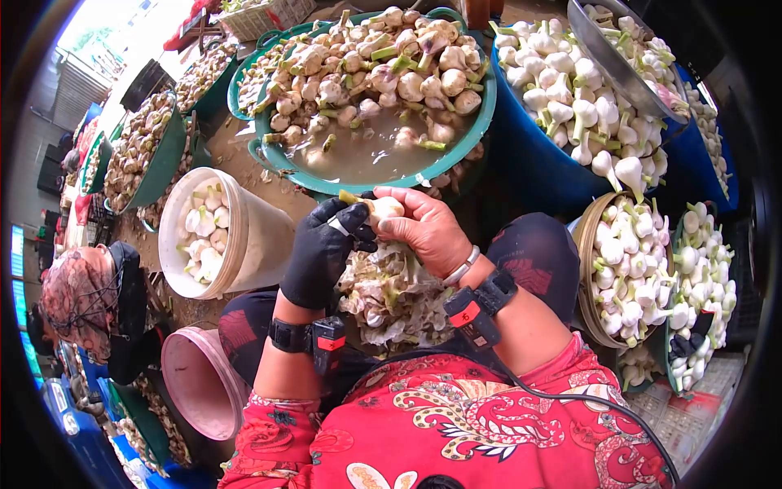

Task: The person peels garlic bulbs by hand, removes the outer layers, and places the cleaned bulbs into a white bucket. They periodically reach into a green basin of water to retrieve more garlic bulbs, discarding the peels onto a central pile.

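A garlic bulb with a short greenish stem is held between both hands, above my lap. My left hand, in a black glove, is closed on its stem side. A pale band or strip shows across the gloved fingers; I cannot make out what it is. My bare right hand pinches the bulb from the other side, fingers over its top. Below the hands lies a heap of loose garlic skins. In front stands a green tub of unpeeled garlic in murky water.
At left stand a white bucket with cleaned bulbs and a pink bucket. Blue tubs and a tan bucket of white garlic stand at right. A metal basin rests on one tub. Another person is at far left.
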Demonstrator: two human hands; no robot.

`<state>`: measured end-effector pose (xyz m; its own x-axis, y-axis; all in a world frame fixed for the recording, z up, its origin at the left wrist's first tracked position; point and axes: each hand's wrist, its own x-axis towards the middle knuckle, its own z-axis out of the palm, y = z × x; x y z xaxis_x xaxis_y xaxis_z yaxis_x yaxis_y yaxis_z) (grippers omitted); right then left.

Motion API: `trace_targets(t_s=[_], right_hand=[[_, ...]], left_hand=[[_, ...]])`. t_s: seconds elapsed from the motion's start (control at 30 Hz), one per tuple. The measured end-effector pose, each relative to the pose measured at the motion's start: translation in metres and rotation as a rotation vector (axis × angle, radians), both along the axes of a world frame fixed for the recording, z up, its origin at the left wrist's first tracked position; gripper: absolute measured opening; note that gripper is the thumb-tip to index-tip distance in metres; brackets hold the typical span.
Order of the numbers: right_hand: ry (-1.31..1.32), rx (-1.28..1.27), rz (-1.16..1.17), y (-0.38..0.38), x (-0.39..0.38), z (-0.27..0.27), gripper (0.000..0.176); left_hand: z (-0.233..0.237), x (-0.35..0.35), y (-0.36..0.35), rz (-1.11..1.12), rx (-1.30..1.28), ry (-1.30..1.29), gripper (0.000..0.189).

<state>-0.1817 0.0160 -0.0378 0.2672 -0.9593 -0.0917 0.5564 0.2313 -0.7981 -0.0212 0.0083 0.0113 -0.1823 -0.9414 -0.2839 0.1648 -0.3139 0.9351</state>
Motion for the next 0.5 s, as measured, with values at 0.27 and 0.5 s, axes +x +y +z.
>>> trace_targets(t_s=[0.27,0.5], right_hand=[[-0.031,-0.026,0.049,0.006,0.010,-0.012,0.040],[-0.192,0.230,0.266,0.003,-0.015,-0.006,0.039]], left_hand=[[-0.011,0.014,0.001,-0.102,-0.022,-0.004,0.018],[-0.021,0.027,0.000,-0.080,-0.338,-0.585,0.013]])
